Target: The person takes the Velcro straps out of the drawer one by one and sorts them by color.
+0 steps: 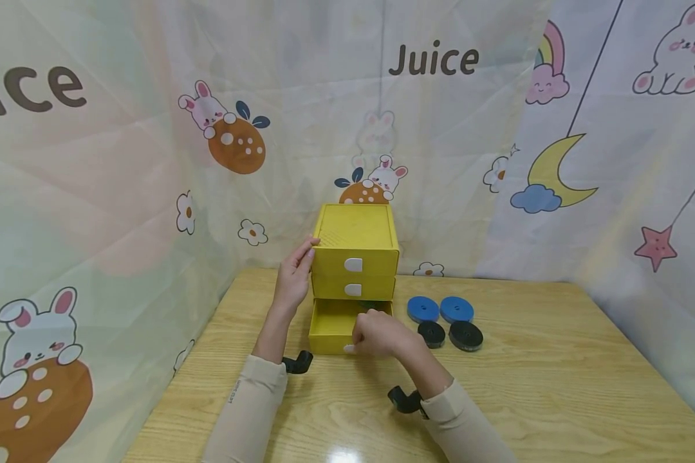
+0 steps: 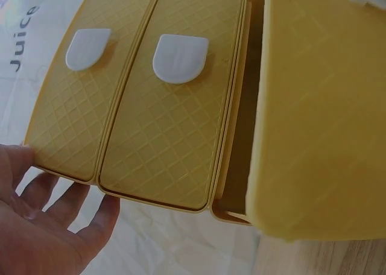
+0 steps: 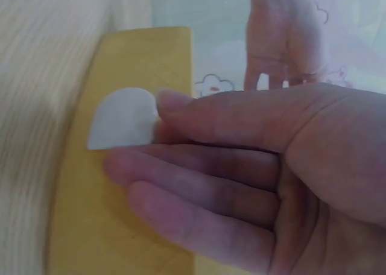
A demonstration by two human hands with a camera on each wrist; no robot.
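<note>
A yellow mini drawer cabinet point(image 1: 356, 226) with white tab handles stands at the back of the table. Its bottom drawer point(image 1: 329, 343) is pulled out, and the two upper drawers are closed. My left hand point(image 1: 293, 278) rests against the cabinet's left side, fingertips point(image 2: 107, 211) along the edge and the thumb near the top. At the bottom drawer's front, my right hand point(image 1: 382, 333) pinches the white handle point(image 3: 123, 119) between thumb and fingers. Something green point(image 1: 372, 303) shows at the back inside that drawer, mostly hidden.
Right of the cabinet lie two blue discs point(image 1: 423, 309) and two black discs point(image 1: 466, 335) on the wooden table point(image 1: 533, 386). A printed cloth backdrop point(image 1: 301, 128) hangs close behind and along the left. Black wrist mounts point(image 1: 404, 400) stick out from both sleeves.
</note>
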